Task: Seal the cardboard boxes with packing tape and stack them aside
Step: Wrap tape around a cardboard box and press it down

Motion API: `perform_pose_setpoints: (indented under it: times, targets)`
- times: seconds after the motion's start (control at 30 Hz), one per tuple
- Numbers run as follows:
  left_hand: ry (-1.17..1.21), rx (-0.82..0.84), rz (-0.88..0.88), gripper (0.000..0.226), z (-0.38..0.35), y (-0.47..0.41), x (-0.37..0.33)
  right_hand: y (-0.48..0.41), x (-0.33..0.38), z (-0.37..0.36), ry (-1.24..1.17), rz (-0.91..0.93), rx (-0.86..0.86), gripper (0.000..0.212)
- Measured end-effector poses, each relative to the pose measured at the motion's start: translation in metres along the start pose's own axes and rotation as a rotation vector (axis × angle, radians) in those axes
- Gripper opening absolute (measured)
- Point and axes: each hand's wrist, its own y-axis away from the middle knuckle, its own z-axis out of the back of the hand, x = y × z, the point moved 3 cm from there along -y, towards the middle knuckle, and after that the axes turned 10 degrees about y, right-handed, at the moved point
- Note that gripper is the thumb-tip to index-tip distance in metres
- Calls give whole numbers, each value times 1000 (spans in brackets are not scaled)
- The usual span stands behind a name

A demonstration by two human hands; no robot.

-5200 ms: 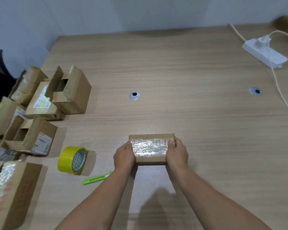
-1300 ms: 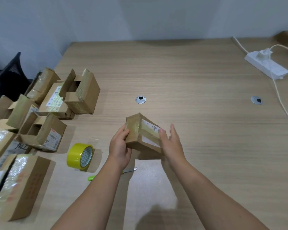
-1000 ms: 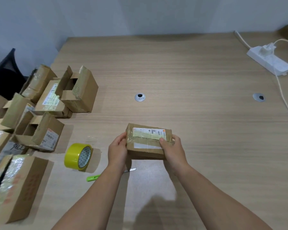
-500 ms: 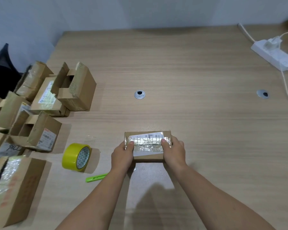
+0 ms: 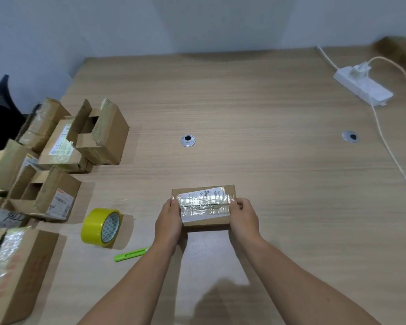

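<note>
Taped box (image 5: 203, 207) lies flat, long axis left-right, between both hands.

A small cardboard box (image 5: 203, 207) lies flat on the wooden table (image 5: 267, 172), taped label upward; the left hand (image 5: 168, 222) and right hand (image 5: 243, 216) grip its ends; a yellow tape roll (image 5: 101, 227) stands nearby.

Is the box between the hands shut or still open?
Shut: the small box lies flat on the table, flaps down under shiny clear tape, left hand and right hand gripping its ends.
</note>
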Motion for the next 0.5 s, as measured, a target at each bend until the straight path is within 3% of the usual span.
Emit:
perform_pose_setpoints:
  times: [0.1, 0.2, 0.5]
  targets:
    - [17, -11, 1, 17, -18, 9, -6, -5, -8, 21, 11, -35, -49, 27]
    - [29, 17, -20, 11, -49, 19, -16, -13, -14, 50, 10, -56, -59, 33]
    - [3, 75, -92, 43, -174, 49, -51, -63, -38, 151, -72, -147, -133, 36]
